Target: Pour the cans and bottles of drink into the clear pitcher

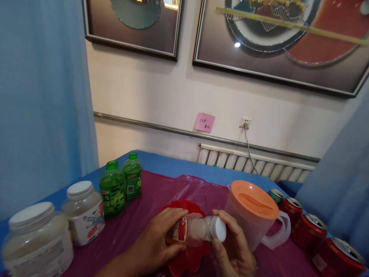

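A small clear bottle (196,229) with a red label and a white cap (220,229) lies tilted on its side in the air, cap toward the right. My left hand (157,238) is wrapped round its labelled body. Thumb and fingers of my right hand (235,248) close on the white cap and neck. Under the bottle sits a red scalloped dish (188,261), partly covered by both hands. Just right of my right hand stands a clear plastic pitcher (240,225) with an orange lid (253,200).
Two white-lidded jars (86,223) and two green bottles (112,192) line the left side. Several open drink cans (309,231) stand at the right edge. A purple plastic sheet (161,184) covers part of the blue table (175,161). Blue curtains (46,96) hang at both sides.
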`<state>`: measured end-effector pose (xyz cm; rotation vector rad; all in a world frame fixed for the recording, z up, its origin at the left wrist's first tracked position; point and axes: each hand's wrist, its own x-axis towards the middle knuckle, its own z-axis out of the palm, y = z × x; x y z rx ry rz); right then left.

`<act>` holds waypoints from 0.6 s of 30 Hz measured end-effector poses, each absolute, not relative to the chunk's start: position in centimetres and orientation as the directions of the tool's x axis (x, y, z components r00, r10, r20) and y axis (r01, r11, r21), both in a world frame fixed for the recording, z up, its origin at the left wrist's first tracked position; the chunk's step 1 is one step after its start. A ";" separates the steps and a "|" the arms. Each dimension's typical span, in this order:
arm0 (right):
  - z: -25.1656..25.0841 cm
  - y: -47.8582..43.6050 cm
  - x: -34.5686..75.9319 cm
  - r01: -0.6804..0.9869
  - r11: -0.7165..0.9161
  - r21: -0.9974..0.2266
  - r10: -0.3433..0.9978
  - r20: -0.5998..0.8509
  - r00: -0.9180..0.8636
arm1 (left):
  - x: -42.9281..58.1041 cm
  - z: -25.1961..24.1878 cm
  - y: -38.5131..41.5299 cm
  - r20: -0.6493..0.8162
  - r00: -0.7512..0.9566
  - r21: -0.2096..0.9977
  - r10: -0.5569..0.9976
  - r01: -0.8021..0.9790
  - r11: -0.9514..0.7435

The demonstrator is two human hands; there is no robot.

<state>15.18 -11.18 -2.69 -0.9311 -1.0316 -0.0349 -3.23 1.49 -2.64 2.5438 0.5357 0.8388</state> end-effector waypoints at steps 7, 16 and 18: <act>-2.2 -11.6 15.3 0.519 0.570 -0.637 0.360 0.761 0.540 | -3.3 -2.1 1.4 0.466 0.746 0.487 0.476 0.233 -0.842; -3.0 -11.3 14.8 0.384 0.647 -0.658 0.380 0.715 0.586 | -3.1 -1.4 1.0 0.452 0.755 0.497 0.476 0.230 -0.837; -3.0 -11.3 14.7 0.379 0.646 -0.663 0.384 0.711 0.590 | -3.0 -0.9 0.8 0.442 0.760 0.495 0.476 0.236 -0.836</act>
